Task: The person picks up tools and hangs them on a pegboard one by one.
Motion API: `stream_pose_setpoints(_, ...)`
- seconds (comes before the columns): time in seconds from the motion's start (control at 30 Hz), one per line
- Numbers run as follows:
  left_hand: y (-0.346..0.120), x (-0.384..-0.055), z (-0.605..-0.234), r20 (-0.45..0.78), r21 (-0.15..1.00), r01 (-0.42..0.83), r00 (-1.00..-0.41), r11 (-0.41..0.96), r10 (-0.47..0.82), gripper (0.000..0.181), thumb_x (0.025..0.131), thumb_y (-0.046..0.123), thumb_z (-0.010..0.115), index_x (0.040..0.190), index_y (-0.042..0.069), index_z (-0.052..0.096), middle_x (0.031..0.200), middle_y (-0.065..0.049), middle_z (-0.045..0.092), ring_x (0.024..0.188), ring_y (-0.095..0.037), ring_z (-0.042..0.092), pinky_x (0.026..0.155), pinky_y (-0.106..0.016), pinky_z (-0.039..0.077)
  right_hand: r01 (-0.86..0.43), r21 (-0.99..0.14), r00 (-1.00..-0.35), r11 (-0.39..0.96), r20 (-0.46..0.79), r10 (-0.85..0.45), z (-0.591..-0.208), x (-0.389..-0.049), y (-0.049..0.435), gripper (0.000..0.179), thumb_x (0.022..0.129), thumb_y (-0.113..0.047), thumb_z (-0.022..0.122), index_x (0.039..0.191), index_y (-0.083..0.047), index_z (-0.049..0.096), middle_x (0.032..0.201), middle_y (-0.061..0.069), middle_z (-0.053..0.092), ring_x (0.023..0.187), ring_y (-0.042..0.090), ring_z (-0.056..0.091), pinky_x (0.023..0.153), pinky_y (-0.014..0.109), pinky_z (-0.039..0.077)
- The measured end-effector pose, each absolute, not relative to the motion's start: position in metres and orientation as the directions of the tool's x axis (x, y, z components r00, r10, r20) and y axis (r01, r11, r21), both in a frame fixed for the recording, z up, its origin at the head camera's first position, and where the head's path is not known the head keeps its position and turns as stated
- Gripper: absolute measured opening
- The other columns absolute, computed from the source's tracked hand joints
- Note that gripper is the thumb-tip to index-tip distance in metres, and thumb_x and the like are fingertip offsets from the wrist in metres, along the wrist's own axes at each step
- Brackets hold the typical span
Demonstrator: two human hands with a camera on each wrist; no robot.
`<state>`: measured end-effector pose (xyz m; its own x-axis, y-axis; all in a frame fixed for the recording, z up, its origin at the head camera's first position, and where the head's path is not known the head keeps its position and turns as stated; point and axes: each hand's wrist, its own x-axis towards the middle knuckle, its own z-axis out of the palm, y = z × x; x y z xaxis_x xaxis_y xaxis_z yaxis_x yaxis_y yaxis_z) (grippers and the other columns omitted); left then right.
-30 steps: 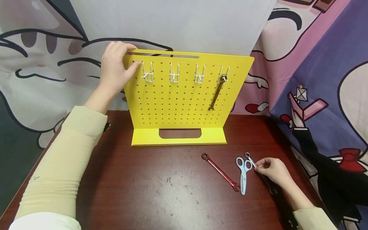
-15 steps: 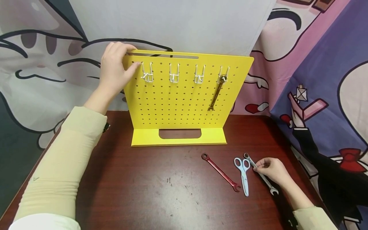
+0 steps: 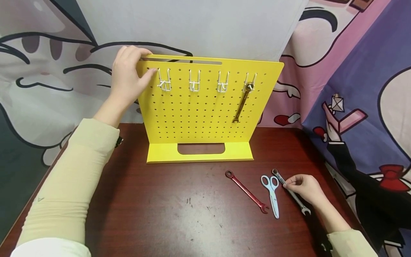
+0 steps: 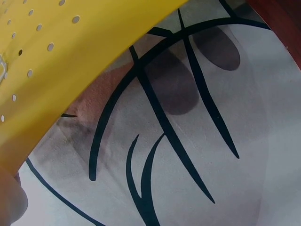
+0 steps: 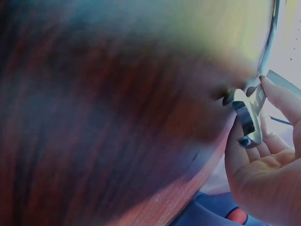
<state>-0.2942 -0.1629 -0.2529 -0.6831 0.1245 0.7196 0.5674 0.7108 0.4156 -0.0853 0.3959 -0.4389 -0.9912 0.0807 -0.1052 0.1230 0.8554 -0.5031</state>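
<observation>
My left hand (image 3: 130, 75) grips the upper left corner of a yellow pegboard (image 3: 199, 107), thumb on the front face and fingers over the top edge. In the left wrist view only a fingertip (image 4: 11, 200) shows at the board's edge. On the right, my right hand (image 3: 305, 188) pinches a silver combination wrench (image 3: 297, 200) by its shaft, ring end pointing away. The right wrist view has the wrench's open jaw end (image 5: 248, 120) up close, in front of the fingers. Left of it lie light blue scissors (image 3: 273, 200) and a red combination wrench (image 3: 245, 191).
White wire hooks (image 3: 194, 84) line the top of the pegboard. A dark wrench (image 3: 243, 103) hangs from the rightmost hook. The board's foot (image 3: 199, 157) rests on the reddish-brown table (image 3: 167, 207). Printed cloth (image 3: 350, 82) surrounds the table's back and sides.
The silver wrench's lower end has turned so its open jaw now shows bright. The scissors have shifted slightly left and swung a little. My left hand stays on the board.
</observation>
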Motion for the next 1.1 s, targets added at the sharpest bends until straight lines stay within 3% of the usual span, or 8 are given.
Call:
stream_pose_setpoints(0.57, -0.163, -0.295, -0.253, 0.726, 0.413, 0.572, -0.676, 0.709, 0.123, 0.035, 0.097, 0.014, 0.076, 0.129, 0.000, 0.069, 0.124, -0.020, 0.070, 0.124, -0.036, 0.055, 0.114, -0.044, 0.040, 0.092, -0.558, -0.992, 0.825, 0.021, 0.125, -0.422, -0.099, 0.385, 0.019, 0.089, -0.014, 0.084, 0.095, 0.004, 0.080, 0.083, 0.015, 0.080, 0.065, -0.009, 0.057, 0.058, 0.020, 0.045)
stream_pose_setpoints(1.1, -0.162, -0.294, -0.253, 0.719, 0.418, 0.567, -0.684, 0.710, 0.122, 0.035, 0.098, 0.013, 0.075, 0.129, 0.000, 0.068, 0.127, -0.019, 0.070, 0.123, -0.036, 0.054, 0.113, -0.044, 0.040, 0.038, -0.627, -0.993, 0.778, 0.065, 0.101, -0.399, -0.124, 0.343, 0.021, 0.092, -0.014, 0.083, 0.101, 0.005, 0.079, 0.086, 0.017, 0.080, 0.065, -0.003, 0.058, 0.058, 0.021, 0.046)
